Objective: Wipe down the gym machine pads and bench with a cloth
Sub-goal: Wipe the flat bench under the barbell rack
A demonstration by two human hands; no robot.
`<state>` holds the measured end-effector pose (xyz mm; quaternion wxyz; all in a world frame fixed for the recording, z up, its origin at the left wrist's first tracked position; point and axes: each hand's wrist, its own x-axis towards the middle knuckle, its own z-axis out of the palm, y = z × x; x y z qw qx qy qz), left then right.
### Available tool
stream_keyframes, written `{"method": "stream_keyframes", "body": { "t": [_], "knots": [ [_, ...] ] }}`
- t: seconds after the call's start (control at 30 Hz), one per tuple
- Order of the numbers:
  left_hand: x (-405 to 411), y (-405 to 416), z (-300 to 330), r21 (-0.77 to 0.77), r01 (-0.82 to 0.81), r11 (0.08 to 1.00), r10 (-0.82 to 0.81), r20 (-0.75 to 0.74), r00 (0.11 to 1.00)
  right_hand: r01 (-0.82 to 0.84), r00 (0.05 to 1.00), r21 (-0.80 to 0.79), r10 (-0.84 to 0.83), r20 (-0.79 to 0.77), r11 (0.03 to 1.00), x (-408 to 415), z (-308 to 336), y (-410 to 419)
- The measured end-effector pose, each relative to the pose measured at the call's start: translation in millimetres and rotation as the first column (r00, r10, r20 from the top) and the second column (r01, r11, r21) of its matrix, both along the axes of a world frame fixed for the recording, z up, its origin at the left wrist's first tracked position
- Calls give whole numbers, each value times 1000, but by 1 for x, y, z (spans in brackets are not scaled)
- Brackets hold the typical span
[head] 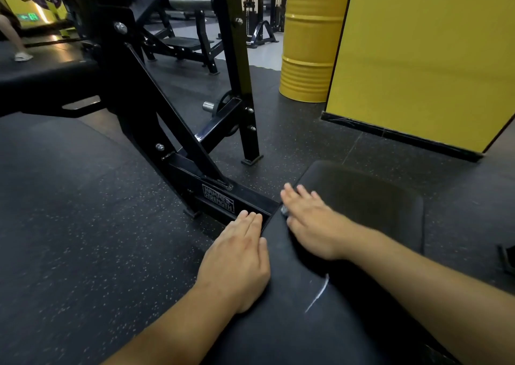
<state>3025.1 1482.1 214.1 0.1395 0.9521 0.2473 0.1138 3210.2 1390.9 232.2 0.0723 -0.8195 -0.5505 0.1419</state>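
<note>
A black padded bench (362, 206) runs from the bottom middle up to the right of centre. My right hand (309, 220) lies flat on the pad near its left edge, fingers straight. A small bit of pale cloth (284, 210) shows under its thumb side; most of it is hidden by the hand. My left hand (237, 259) rests with straight fingers against the bench's left edge, fingertips over the machine's base beam. A thin pale streak (317, 295) marks the pad nearer to me.
The black steel frame (172, 119) of the machine rises to the left of the bench, its base beam (220, 200) running along the speckled rubber floor. A yellow drum (309, 44) and a yellow wall panel (418, 58) stand at the right. More machines stand behind. A person's leg shows at far left.
</note>
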Motion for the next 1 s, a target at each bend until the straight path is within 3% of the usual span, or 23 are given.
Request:
{"method": "stream_keyframes", "body": {
  "t": [0.13, 0.27, 0.47, 0.53, 0.73, 1.0],
  "knots": [
    [-1, 1, 0, -3, 0, 1000, 0, 8, 1000, -166, 986, 13, 166, 7, 986, -58, 9, -53],
    [-3, -2, 5, -14, 6, 1000, -6, 11, 1000, -175, 983, -45, 177, 47, 984, -56, 8, -61],
    [-11, -13, 19, 68, 7, 998, -4, -43, 999, 215, 977, -53, -215, 10, 975, 28, 0, -32],
    [-14, -9, 22, 62, 22, 998, -19, -50, 999, 242, 970, -55, -242, -2, 969, 34, -2, -31],
    [-26, -6, 26, -55, 107, 993, -112, -96, 989, 79, 997, -23, -80, -8, 997, -30, 2, -66],
    [-40, -20, 15, -76, 158, 985, -162, -55, 985, -168, 986, -47, 167, -20, 985, -136, 20, -148]
  ]
}}
